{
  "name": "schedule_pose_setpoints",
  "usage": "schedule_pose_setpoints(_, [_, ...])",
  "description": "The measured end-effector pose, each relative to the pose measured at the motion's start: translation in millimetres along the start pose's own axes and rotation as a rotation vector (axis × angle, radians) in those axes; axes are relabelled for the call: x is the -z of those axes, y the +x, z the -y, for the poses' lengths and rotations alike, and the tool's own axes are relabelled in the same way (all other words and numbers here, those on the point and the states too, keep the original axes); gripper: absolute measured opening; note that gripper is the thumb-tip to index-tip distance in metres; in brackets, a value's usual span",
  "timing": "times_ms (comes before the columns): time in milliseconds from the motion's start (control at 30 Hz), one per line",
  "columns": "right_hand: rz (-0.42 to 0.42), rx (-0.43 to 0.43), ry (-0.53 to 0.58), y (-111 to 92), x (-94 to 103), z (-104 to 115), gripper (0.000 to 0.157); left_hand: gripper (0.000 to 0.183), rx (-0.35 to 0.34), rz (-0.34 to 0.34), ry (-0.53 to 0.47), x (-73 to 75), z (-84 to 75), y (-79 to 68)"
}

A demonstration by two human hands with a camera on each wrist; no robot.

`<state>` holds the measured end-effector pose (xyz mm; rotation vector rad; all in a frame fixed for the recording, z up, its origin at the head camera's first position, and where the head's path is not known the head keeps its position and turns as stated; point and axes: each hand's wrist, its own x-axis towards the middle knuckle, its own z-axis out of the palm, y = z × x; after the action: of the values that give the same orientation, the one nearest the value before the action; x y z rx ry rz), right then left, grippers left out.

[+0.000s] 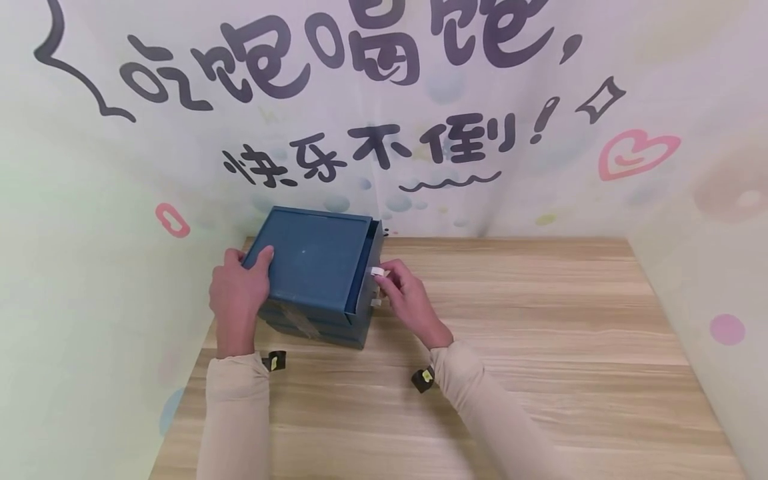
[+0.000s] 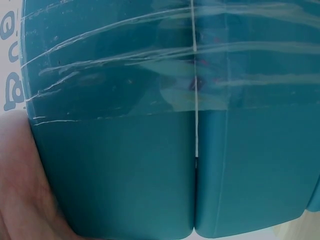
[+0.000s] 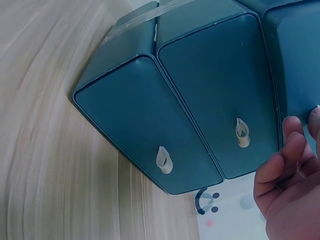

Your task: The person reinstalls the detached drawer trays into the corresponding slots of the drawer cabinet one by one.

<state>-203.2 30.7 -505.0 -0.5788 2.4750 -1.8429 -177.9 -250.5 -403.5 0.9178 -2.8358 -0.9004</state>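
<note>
A blue drawer unit (image 1: 306, 257) of stacked tiers stands at the back left of the wooden table, its drawer fronts turned to the right. Its top drawer (image 1: 376, 243) sits slightly pulled out, a narrow dark gap showing behind its front. My right hand (image 1: 410, 298) pinches the white pull tab (image 1: 377, 271) of that drawer between thumb and fingers. With my left hand (image 1: 240, 287) I hold the unit's left edge, thumb on the top and fingers over the side. Two lower drawers show pale loop tabs (image 3: 164, 160) in the right wrist view.
Clear tape (image 2: 125, 90) wraps round the unit across the seams between tiers. The wood-grain table (image 1: 540, 320) extends to the right and front. Behind it rises a white printed backdrop (image 1: 516, 207) with dark lettering, close to the unit's back.
</note>
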Motion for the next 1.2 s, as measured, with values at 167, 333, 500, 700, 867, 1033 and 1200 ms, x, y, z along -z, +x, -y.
schedule_pose_setpoints(167, [0.015,-0.022,0.025,1,-3.2,1,0.015,0.09,-0.005,-0.004,0.001,-1.3,0.4,0.5])
schedule_pose_setpoints(333, [0.026,-0.04,0.049,2,-6.5,0,0.015,0.09,-0.005,-0.004,0.005,-2.2,0.0,1.1])
schedule_pose_setpoints(500, [0.035,-0.044,0.082,3,-9.2,1,0.017,0.09,-0.003,-0.004,0.004,-1.7,-1.3,0.3])
schedule_pose_setpoints(700, [0.036,-0.035,0.083,4,-11.8,1,0.015,0.089,-0.005,-0.004,0.006,-1.5,-1.6,-0.1])
schedule_pose_setpoints(867, [0.037,-0.025,0.082,6,-14.3,1,0.014,0.089,-0.004,-0.005,0.001,-1.8,-1.4,-0.2])
schedule_pose_setpoints(1033, [0.038,-0.024,0.094,8,-17.5,1,0.014,0.089,-0.005,-0.007,-0.001,-1.6,-0.5,0.2])
schedule_pose_setpoints(1200, [0.037,-0.035,0.071,8,-18.5,0,0.014,0.088,-0.004,-0.014,-0.003,-2.1,0.8,0.9])
